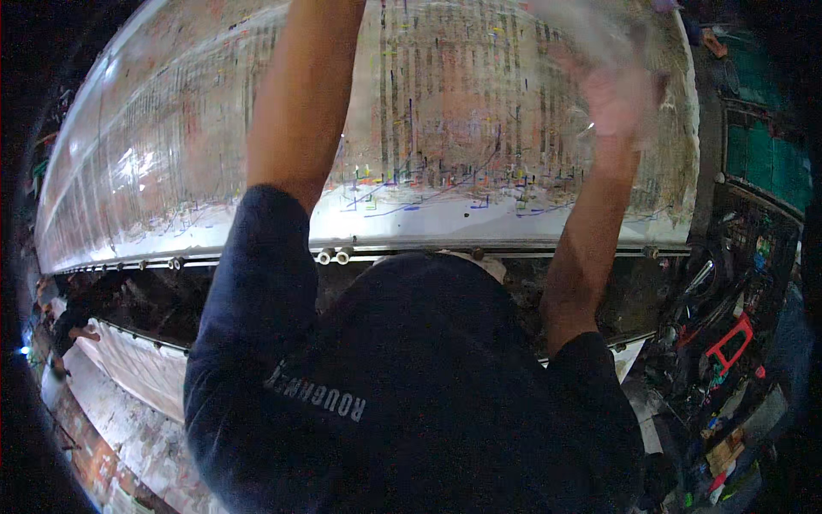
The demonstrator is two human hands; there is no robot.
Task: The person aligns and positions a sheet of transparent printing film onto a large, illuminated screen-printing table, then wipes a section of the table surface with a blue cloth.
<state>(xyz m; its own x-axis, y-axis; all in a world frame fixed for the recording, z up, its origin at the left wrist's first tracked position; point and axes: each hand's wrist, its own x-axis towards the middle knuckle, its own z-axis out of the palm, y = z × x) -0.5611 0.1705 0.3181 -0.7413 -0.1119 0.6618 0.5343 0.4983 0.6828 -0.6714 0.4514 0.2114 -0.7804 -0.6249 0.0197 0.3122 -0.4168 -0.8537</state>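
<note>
A long table (402,224) with a whitish top lies in front of me. Brown stains, dark stripes and small coloured marks cover most of its surface. My left forearm reaches up past the upper edge of the picture, so the left hand is out of sight. Over the right part of the table is my right hand (621,98), smeared by motion. A pale, blurred shape (591,30) shows just beyond it; whether the hand touches or holds it, I cannot tell.
Along the near table edge runs a rail with small rollers (334,256). A second white table (141,364) stands at the lower left, with another person's hand (86,332) beside it. Another hand (712,43) shows at the upper right. Clutter with a red frame (729,344) lies at right.
</note>
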